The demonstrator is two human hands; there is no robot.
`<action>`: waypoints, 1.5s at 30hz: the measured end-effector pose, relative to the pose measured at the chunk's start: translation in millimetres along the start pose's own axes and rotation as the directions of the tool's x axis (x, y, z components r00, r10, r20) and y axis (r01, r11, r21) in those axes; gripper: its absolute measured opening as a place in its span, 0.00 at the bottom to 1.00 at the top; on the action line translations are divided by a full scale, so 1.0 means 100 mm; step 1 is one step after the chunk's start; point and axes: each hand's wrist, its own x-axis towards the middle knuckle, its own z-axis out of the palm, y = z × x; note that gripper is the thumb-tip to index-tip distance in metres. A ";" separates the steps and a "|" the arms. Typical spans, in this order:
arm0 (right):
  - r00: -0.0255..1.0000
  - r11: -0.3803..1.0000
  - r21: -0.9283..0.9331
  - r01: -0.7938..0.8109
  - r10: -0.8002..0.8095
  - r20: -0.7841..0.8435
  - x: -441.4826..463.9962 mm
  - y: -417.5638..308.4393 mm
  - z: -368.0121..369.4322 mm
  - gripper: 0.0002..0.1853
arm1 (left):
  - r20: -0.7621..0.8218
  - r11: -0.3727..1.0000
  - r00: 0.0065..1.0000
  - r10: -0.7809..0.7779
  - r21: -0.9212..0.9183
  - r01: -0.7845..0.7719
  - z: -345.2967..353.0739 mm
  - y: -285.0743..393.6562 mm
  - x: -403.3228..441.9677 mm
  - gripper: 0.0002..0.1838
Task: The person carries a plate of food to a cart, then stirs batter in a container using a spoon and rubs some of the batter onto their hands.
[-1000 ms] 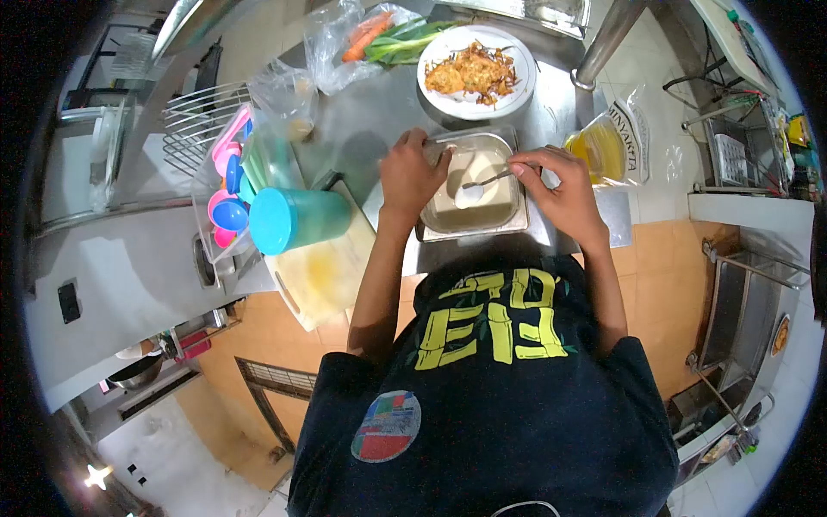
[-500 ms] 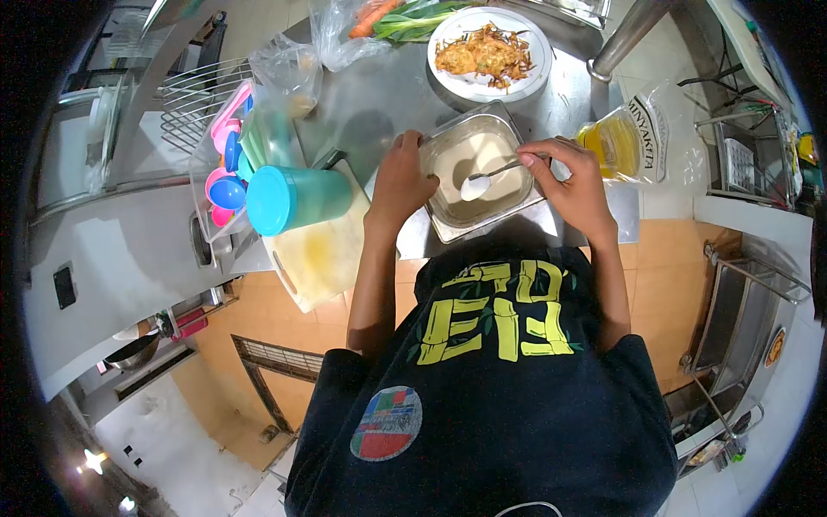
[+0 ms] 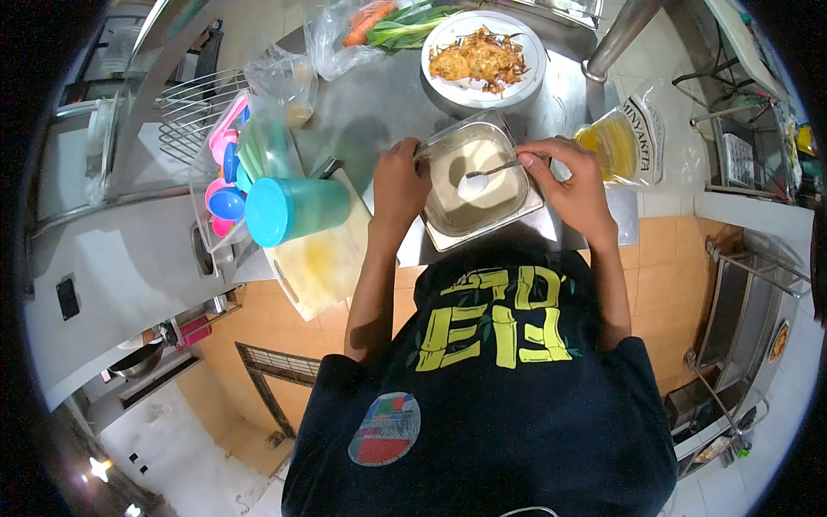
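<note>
A rectangular metal food pan (image 3: 435, 239) holds a pale, cream-coloured mixture (image 3: 489, 203). My left hand (image 3: 399, 191) is closed on the pan's left rim. In my right hand (image 3: 572, 183), thumb and fingers pinch the handle of a metal spoon (image 3: 498, 169), which reaches in over the pan from the right. White stuff (image 3: 472, 187) shows at the spoon's bowl end; whether it lies on the spoon or on the mixture, I cannot tell. Just beyond the pan stands a white plate (image 3: 438, 85) of golden fried fritters (image 3: 481, 59).
A turquoise-lidded container (image 3: 297, 212) lies on a cutting board (image 3: 332, 274) at left, near a dark knife handle (image 3: 328, 167) and colourful measuring cups (image 3: 227, 203). An oil pouch (image 3: 618, 146) lies to the right. Carrots (image 3: 369, 21) and green leaves (image 3: 409, 28) are at the back.
The spoon's bowl has tipped or dipped, and its dark edge no longer shows around the white stuff. My left hand keeps its place at the rim. The view has shifted slightly.
</note>
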 end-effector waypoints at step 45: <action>0.988 0.996 -0.018 -0.091 0.093 0.127 0.01 -0.07 -0.01 0.06 | 0.078 0.987 0.995 0.069 0.139 -0.080 0.08 0.04 0.30 0.14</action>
